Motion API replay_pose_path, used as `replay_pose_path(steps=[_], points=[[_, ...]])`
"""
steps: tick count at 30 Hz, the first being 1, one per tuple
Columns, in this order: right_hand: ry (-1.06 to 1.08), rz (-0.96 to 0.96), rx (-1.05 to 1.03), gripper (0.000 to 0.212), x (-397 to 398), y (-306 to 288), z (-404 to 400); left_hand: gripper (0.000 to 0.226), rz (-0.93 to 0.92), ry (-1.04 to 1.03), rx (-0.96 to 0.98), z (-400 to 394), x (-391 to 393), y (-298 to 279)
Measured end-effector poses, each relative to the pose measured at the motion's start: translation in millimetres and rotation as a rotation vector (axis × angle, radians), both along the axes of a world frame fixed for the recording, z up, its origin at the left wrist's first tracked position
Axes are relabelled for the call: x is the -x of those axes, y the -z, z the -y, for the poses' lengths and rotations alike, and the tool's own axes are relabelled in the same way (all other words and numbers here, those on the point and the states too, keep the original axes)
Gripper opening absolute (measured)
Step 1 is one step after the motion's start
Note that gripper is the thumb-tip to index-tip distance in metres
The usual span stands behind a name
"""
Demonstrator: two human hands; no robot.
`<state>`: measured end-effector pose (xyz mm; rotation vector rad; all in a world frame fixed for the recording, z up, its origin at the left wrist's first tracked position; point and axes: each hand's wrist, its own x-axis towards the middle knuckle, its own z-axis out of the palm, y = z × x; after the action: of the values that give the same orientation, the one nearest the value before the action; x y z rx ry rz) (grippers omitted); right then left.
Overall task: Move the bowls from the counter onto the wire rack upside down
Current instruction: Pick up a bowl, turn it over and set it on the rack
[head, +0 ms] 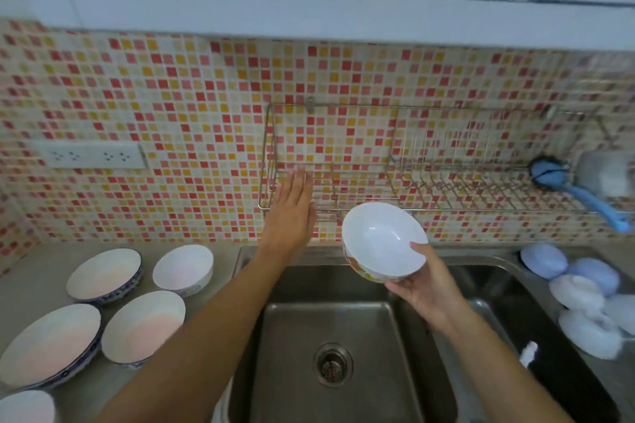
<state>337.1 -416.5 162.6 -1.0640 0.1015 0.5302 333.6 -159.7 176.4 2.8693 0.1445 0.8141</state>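
My right hand (424,288) grips a white bowl (381,239) with a flowered outside by its rim, tilted with its opening toward me, above the sink and just below the wire rack (347,161). My left hand (292,209) is flat with fingers stretched out, empty, against the rack's left front corner. The rack hangs on the mosaic wall and holds no bowls. Several white bowls stand upright on the counter at left: a blue-rimmed one (104,275), a small one (184,268), one nearer me (144,326) and a large one (48,347).
A steel sink (330,326) lies below my arms. A blue dish brush (580,192) and a pale container (608,175) sit at the rack's right end. Several blue and white round sponges (577,288) lie right of the sink. A socket strip (89,156) is on the wall at left.
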Motion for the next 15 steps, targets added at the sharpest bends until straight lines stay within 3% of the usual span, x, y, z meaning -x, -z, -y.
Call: replay_pose_path(steps=[4, 8, 11, 15], points=[[0.016, 0.003, -0.099, 0.029, -15.7, -22.6, 3.6, 0.059, -0.129, -0.074, -0.005, -11.7, -23.1, 9.8], [0.063, 0.033, -0.143, 0.042, -40.6, -42.9, -0.7, 0.068, -0.169, -0.111, -0.015, -11.4, -26.6, 18.4], [0.086, 0.101, -0.137, 0.031, -59.1, -58.9, -9.6, 0.075, -0.177, -0.096, -0.014, -12.8, -27.1, 17.6], [0.148, 0.362, 0.18, 0.047, -90.0, -70.1, -28.9, 0.074, -0.182, -0.089, -0.033, -13.6, -26.0, 18.2]])
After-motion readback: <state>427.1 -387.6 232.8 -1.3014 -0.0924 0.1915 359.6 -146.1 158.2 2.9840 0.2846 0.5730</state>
